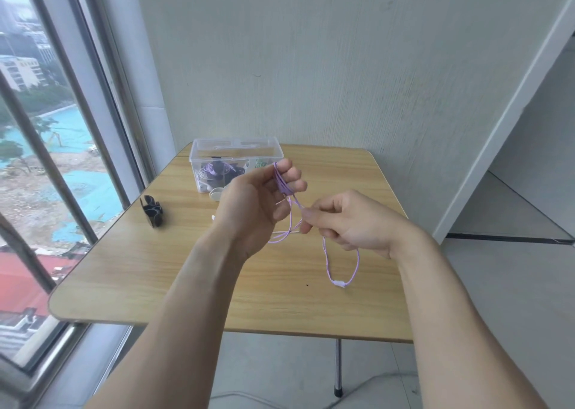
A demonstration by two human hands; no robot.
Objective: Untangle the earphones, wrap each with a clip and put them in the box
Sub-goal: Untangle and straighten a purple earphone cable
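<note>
Listing left to right, we note: black clips [151, 212] on the wooden table [161, 271]; a clear plastic box [236, 155] at the far side, holding bundled earphones; our left hand [258, 203], fingers curled around coiled purple earphones [284, 186]; our right hand [345, 222] pinching their cord, which loops down over the table.
</note>
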